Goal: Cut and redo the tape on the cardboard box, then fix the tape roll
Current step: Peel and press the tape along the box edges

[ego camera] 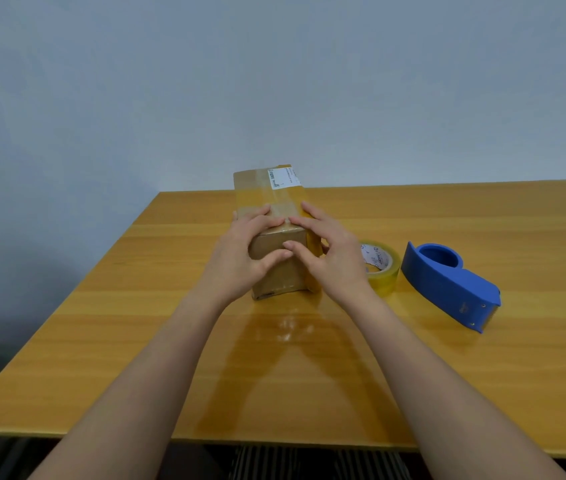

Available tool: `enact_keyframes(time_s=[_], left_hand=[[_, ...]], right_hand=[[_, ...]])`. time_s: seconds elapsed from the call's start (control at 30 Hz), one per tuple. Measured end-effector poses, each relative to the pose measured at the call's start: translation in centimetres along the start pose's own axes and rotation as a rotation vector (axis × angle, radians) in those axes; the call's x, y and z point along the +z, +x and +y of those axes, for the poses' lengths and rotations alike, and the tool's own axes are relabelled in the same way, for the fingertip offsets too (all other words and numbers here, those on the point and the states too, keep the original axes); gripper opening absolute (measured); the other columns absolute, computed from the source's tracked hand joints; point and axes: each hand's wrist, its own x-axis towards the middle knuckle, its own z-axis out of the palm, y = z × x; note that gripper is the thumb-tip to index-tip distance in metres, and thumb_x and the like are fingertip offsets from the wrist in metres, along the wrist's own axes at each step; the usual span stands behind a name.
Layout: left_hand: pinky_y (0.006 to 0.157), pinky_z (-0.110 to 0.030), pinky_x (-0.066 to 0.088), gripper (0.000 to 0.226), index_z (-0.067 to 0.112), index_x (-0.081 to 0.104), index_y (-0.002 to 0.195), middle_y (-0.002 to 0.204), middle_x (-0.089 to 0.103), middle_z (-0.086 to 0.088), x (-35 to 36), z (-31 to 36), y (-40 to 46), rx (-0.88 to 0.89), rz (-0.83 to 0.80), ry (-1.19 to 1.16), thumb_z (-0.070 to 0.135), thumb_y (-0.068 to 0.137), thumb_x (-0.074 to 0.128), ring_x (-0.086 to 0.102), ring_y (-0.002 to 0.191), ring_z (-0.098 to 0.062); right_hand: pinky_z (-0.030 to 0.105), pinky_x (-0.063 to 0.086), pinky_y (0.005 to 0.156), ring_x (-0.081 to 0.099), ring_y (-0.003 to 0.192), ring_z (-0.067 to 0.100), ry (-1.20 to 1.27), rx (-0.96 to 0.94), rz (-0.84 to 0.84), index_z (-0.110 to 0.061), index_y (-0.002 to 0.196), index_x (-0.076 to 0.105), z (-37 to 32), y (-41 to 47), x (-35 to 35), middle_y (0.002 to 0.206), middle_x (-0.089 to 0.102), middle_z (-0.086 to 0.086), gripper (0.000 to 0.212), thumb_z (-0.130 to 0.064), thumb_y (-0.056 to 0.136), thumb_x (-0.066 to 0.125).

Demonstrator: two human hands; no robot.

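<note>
- Left hand (240, 252): fingers spread, pressed on the cardboard box (276, 233) near end.
- Right hand (326, 251): fingers loosely spread, touching the box's right edge.
- Tape roll (380, 271) lies right of the box.

This is looking like a plain room in a home or small office, set up for packing parcels. A bare pale wall (274, 81) is running behind a glossy wooden desk (447, 375), which is catching the overhead light. Toward the desk's right edge, a roll of yellowish packing tape (383, 271) and a blue tape dispenser (447, 282) are lying beside a taped cardboard box (267, 188) bearing a shipping label (283, 178).
</note>
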Motion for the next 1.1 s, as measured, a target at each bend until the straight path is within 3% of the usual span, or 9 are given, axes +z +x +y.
enact_keyframes(time_s=[0.23, 0.43, 0.57, 0.7, 0.8, 0.93, 1.1], left_hand=[[0.102, -0.043, 0.044, 0.035, 0.029, 0.064, 0.115, 0.137, 0.052, 0.008, 0.5, -0.3, 0.5, -0.003, 0.060, -0.028, 0.028, 0.080, 0.072, 0.050, 0.124, -0.012], [0.103, -0.043, 0.043, 0.034, 0.027, 0.064, 0.114, 0.137, 0.052, 0.005, 0.6, -0.2, 0.6, -0.013, 0.038, -0.030, 0.027, 0.079, 0.063, 0.051, 0.124, -0.013], [0.110, -0.045, 0.035, 0.038, 0.024, 0.061, 0.121, 0.142, 0.048, 0.002, 0.3, -0.3, 0.4, -0.017, -0.014, -0.038, 0.010, 0.085, 0.060, 0.045, 0.130, -0.014], [0.113, -0.041, 0.032, 0.048, 0.026, 0.057, 0.126, 0.146, 0.043, 0.005, -0.4, -0.2, 0.2, -0.039, -0.071, -0.051, 0.002, 0.085, 0.060, 0.040, 0.134, -0.010], [0.109, -0.036, 0.037, 0.053, 0.031, 0.054, 0.129, 0.149, 0.038, 0.008, -0.8, 0.0, 0.1, -0.042, -0.123, -0.008, 0.010, 0.082, 0.068, 0.042, 0.132, -0.010], [0.102, -0.039, 0.042, 0.052, 0.037, 0.053, 0.126, 0.149, 0.037, 0.014, -0.5, 0.2, 0.1, -0.034, -0.080, 0.093, 0.027, 0.079, 0.074, 0.047, 0.128, -0.011], [0.100, -0.034, 0.041, 0.052, 0.034, 0.054, 0.126, 0.148, 0.040, 0.012, -0.5, 0.3, 0.4, -0.029, -0.068, 0.145, 0.023, 0.079, 0.074, 0.049, 0.127, -0.013]], right_hand=[[0.037, 0.048, 0.098, 0.044, 0.120, -0.005, -0.003, -0.003, 0.075, -0.026, 0.115, 0.070, 0.3, 0.3, 0.6, 0.138, 0.056, -0.005, 0.032, -0.028, 0.083, 0.071], [0.039, 0.050, 0.095, 0.051, 0.124, 0.009, -0.007, -0.030, 0.074, -0.024, 0.115, 0.070, 0.5, 0.3, 0.6, 0.137, 0.057, -0.001, 0.030, -0.020, 0.085, 0.068], [0.042, 0.048, 0.099, 0.051, 0.127, 0.015, 0.001, -0.034, 0.039, -0.022, 0.117, 0.069, 0.5, 0.3, 0.4, 0.140, 0.054, 0.002, 0.033, -0.010, 0.087, 0.062], [0.040, 0.041, 0.108, 0.042, 0.135, 0.015, 0.002, -0.012, -0.052, -0.025, 0.125, 0.063, 0.2, -0.1, -0.3, 0.149, 0.043, 0.000, 0.045, 0.001, 0.089, 0.054], [0.039, 0.036, 0.112, 0.029, 0.143, 0.016, 0.016, 0.068, -0.163, -0.037, 0.131, 0.054, 0.1, -0.5, -0.8, 0.157, 0.029, 0.001, 0.052, -0.008, 0.089, 0.060], [0.047, 0.044, 0.101, 0.045, 0.133, 0.023, -0.008, 0.083, -0.118, -0.043, 0.131, 0.049, 0.0, -0.8, 0.1, 0.136, 0.057, 0.000, 0.052, -0.029, 0.084, 0.069], [0.044, 0.050, 0.090, 0.057, 0.119, 0.022, -0.036, 0.079, -0.018, -0.041, 0.125, 0.053, -0.4, -0.7, 0.6, 0.120, 0.066, -0.006, 0.047, -0.021, 0.084, 0.067]])
